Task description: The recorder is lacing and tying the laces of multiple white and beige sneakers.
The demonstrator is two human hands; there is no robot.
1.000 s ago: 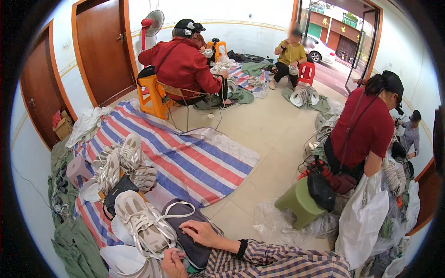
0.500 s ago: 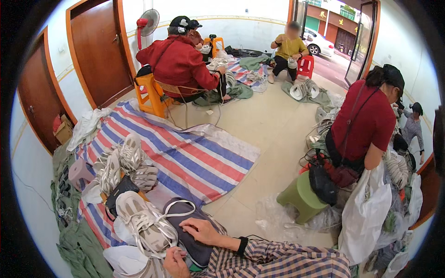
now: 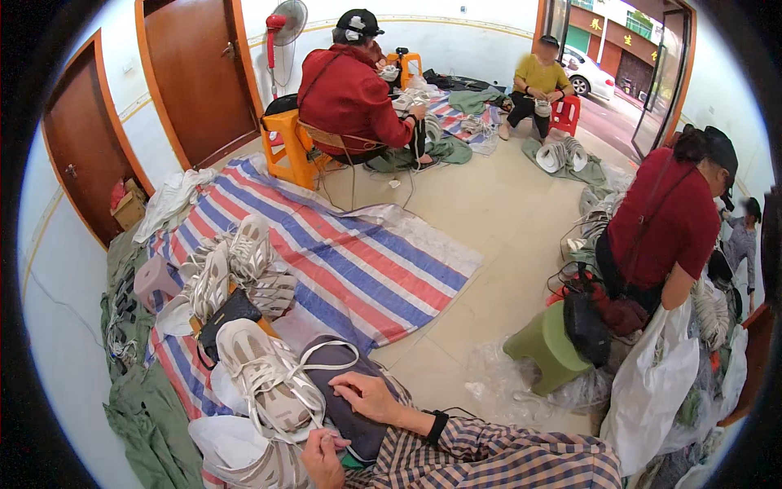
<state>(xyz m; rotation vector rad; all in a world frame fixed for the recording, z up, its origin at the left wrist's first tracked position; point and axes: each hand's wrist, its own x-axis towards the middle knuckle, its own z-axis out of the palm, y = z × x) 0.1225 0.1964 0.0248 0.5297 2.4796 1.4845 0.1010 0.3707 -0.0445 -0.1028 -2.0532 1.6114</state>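
A beige-and-white lace-up sneaker (image 3: 265, 371) stands tilted at my lap, its pale laces loose over the tongue. My left hand (image 3: 324, 460) is closed at the sneaker's near side, pinching a shoelace (image 3: 316, 407) that runs down from the shoe. Just right of the sneaker, my right hand (image 3: 366, 398) rests over a dark grey cloth (image 3: 338, 407) on my lap. Its fingers are loosely bent and apart, and nothing shows in them. A lace loop lies on the cloth beyond that hand. Below the sneaker sits another pale shoe (image 3: 232, 448), partly cut off.
Several more sneakers (image 3: 236, 269) are heaped beyond, beside a black pouch (image 3: 228, 322) and a small pinkish stool (image 3: 155, 281). A striped tarp (image 3: 326, 261) covers the floor. At right, a person in red (image 3: 668, 220) bends by a green stool (image 3: 542, 350) and a white sack (image 3: 652, 391).
My view has shifted, so the room sits further right in it. My hands hold nearly the same place at the sneaker. The far person in yellow has lowered a raised hand.
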